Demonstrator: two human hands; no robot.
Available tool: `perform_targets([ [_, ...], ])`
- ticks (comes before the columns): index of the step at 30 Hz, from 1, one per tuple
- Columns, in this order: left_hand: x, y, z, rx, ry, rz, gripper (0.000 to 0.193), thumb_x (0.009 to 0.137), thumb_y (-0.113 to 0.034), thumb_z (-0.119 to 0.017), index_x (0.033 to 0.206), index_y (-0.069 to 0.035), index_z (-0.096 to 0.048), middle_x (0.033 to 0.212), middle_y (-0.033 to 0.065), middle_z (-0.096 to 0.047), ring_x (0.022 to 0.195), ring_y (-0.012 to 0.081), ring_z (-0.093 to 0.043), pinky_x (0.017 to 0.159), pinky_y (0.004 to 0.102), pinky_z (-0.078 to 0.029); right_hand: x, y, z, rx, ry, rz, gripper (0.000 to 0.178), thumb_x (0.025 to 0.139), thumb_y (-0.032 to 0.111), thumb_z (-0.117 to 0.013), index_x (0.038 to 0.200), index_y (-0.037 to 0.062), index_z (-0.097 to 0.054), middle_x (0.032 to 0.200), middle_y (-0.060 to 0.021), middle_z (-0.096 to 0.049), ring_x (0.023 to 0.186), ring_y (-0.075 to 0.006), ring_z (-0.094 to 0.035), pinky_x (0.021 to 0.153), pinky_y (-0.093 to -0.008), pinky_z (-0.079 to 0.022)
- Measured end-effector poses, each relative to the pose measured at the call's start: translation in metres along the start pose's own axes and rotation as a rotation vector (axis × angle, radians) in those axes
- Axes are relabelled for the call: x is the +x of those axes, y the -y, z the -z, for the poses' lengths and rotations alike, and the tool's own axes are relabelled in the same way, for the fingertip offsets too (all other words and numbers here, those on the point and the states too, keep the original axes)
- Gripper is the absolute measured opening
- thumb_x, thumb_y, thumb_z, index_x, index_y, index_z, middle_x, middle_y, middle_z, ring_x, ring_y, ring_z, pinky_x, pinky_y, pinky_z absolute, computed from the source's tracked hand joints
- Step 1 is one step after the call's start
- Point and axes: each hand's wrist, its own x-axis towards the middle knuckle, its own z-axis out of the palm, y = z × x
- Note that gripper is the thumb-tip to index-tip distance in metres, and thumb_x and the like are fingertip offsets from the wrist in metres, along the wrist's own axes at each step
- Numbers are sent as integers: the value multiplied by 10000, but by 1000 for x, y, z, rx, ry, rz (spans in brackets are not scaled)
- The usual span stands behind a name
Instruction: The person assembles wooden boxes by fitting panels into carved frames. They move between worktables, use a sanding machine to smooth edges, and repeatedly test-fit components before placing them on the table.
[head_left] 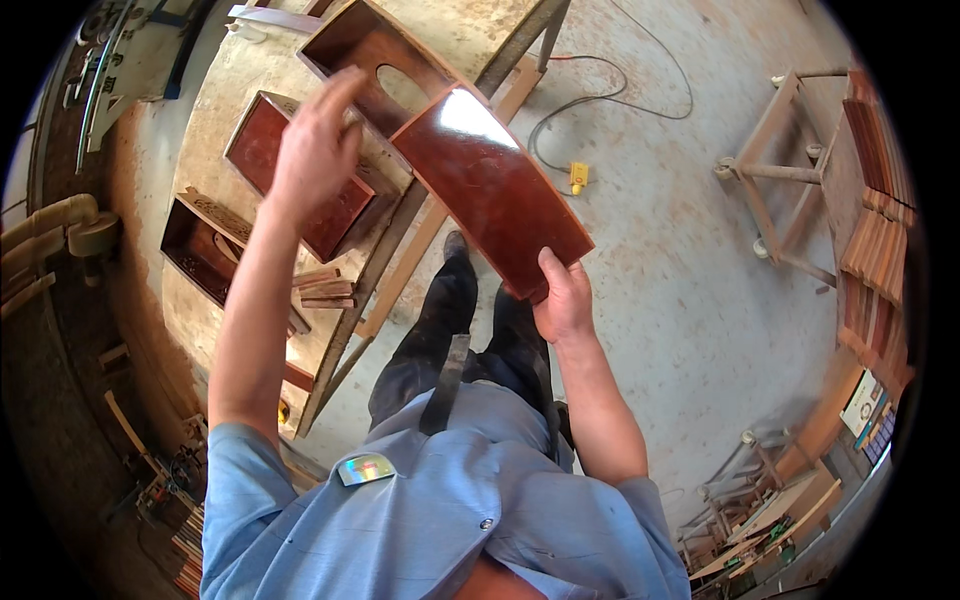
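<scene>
My right hand (pixel 562 300) grips the near end of a glossy red-brown wooden panel (pixel 490 190), thumb on top. The panel's far end overlaps an open wooden box (pixel 335 40), which has a light oval opening in it; whether the two are joined I cannot tell. My left hand (pixel 318 140) is raised by the box's near left side, fingers apart and slightly blurred, nothing visible in them. Below it on the workbench (pixel 215 130) lies a red-brown wooden box (pixel 345 215), partly covered by my hand and forearm. Another open dark box (pixel 192 250) sits further left.
Short wooden strips (pixel 326 288) lie near the bench edge. On the floor to the right are a black cable (pixel 625 85) and a yellow electrical connector (pixel 579 177). A wooden frame on casters (pixel 790 170) and stacked wood pieces (pixel 872 235) stand at far right.
</scene>
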Motion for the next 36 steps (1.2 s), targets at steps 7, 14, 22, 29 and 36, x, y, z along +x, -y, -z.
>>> perform_targets([
  [7,73,103,-12,139,-77,266,536,926,-289,-560,1374,-12,-459,1349,226,-532,1251,383,-500,1030,419,-408,-1,4,3,-53,25,-59,365,1002,191,-465,1343,74,-407,1199,-125,-604,915,-272,-671,653,-387,-566],
  [14,92,124,-34,-28,-5,302,519,935,-331,-504,1330,6,-504,1313,263,-540,1256,398,-484,1055,432,-383,3,-4,-17,-18,-88,92,378,1004,194,-453,1357,73,-390,1220,-122,-591,931,-275,-673,627,-381,-570],
  [22,91,136,-39,2,-29,287,507,954,-347,-492,1322,2,-509,1279,266,-550,1222,406,-502,1040,447,-389,6,-6,-26,7,-108,85,390,1011,187,-442,1379,75,-378,1250,-116,-572,988,-277,-653,668,-395,-569],
  [29,97,125,-41,22,4,341,474,966,-290,-498,1324,20,-500,1329,247,-534,1267,378,-482,1068,406,-371,23,-17,-42,131,-112,182,405,1020,166,-437,1410,72,-378,1379,-96,-485,1245,-242,-501,1040,-423,-424],
  [36,93,122,-36,16,25,381,477,967,-307,-493,1321,13,-507,1320,246,-541,1256,383,-489,1055,416,-379,34,-21,-64,184,-161,181,408,1026,188,-438,1411,66,-381,1397,-81,-472,1257,-245,-491,1065,-436,-400],
])
